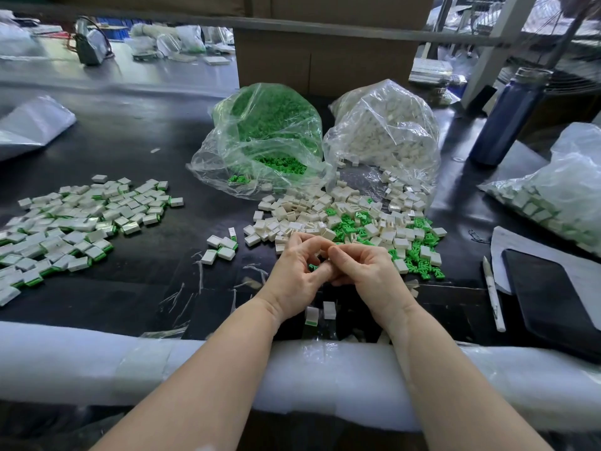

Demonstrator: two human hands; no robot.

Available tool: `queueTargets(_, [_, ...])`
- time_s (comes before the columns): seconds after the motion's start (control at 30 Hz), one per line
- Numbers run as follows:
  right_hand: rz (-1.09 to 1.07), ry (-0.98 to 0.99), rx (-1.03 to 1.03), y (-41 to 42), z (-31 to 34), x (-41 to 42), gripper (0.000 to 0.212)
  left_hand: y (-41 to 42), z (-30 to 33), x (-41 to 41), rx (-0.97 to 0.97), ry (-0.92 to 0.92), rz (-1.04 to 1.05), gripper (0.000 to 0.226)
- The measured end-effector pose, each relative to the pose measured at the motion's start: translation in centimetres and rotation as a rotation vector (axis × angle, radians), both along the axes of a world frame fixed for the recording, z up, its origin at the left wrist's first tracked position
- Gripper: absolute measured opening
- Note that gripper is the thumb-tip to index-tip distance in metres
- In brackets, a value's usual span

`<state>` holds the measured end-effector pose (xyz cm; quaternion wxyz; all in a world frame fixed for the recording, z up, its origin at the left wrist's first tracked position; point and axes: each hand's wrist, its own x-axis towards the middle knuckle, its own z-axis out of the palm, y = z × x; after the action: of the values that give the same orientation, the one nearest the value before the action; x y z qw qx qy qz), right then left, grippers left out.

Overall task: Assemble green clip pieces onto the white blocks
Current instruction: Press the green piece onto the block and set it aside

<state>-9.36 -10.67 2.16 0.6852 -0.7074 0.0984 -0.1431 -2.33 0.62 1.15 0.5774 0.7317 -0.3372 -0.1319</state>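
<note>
Your bench (pixel 136 131) is black and glossy, edged along the near side with white foam padding (pixel 97 356). One clear bag (pixel 260 138) shows solid bright green clips; the clear bag beside it (pixel 383 125) shows off-white blocks. The loose pile (pixel 351 219) before you mixes white blocks with green clips. The heap on your left (pixel 74 219) is white with green edges. You have a dark blue bottle (pixel 507 118), a white pen (pixel 492 294) and a black phone (pixel 549 294).

Two bags (pixel 266 138) stand behind the loose pile (pixel 351 222); finished blocks (pixel 74 222) lie left, phone (pixel 549 297) right.
</note>
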Motion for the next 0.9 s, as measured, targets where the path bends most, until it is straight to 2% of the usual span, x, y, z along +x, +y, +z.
queueTargets(0.33, [-0.008,-0.003,-0.001,-0.05,-0.17,0.01,0.022,-0.16,-0.1,-0.01,0.088,-0.065,-0.036,0.033])
queueTargets(0.9, [-0.029,-0.003,0.027,0.16,-0.05,0.01,0.029,-0.25,-0.12,-0.06,0.097,-0.076,-0.044,0.03])
